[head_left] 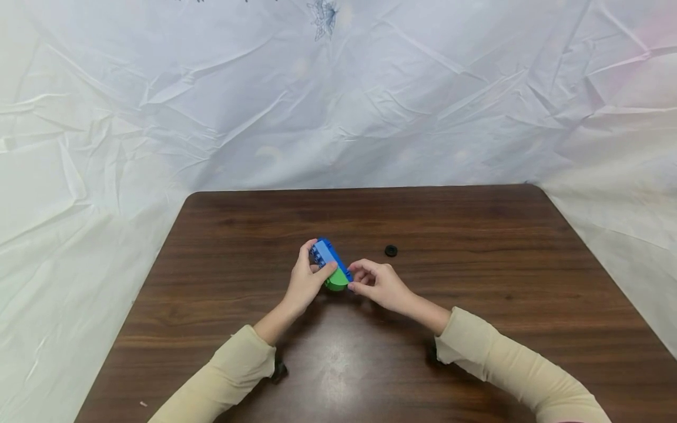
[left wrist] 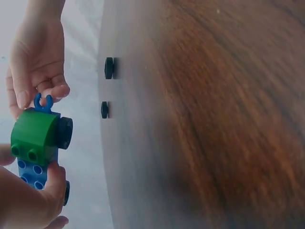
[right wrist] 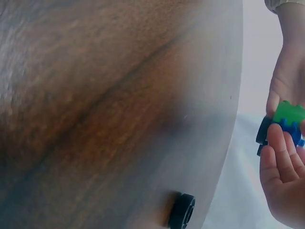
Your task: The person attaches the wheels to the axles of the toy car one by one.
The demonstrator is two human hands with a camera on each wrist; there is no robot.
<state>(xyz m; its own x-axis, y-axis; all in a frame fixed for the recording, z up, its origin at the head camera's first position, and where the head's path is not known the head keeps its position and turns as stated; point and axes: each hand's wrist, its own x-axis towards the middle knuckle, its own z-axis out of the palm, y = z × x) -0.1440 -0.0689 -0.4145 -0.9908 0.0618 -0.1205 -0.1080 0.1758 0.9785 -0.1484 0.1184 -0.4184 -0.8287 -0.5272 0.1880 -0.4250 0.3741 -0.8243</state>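
Note:
My left hand (head_left: 307, 282) grips a toy car (head_left: 329, 257) made of building blocks, thumb across its top. A studded green block (left wrist: 35, 133) with a rounded top sits on a blue base (left wrist: 32, 172). The base ends in a small two-pronged blue hook (left wrist: 43, 102). Black wheels (left wrist: 64, 133) show along one side of the car, which is tilted and held above the table. My right hand (head_left: 383, 286) is at the hook end, its thumb and fingertips pinching the blue base's edge. In the right wrist view the fingers (right wrist: 284, 160) partly cover the car.
A loose black wheel (head_left: 391, 251) lies on the brown wooden table (head_left: 476, 235), beyond my right hand. Two loose wheels (left wrist: 109, 68) appear on the table in the left wrist view. White sheeting (head_left: 338, 117) hangs behind the table and at its sides.

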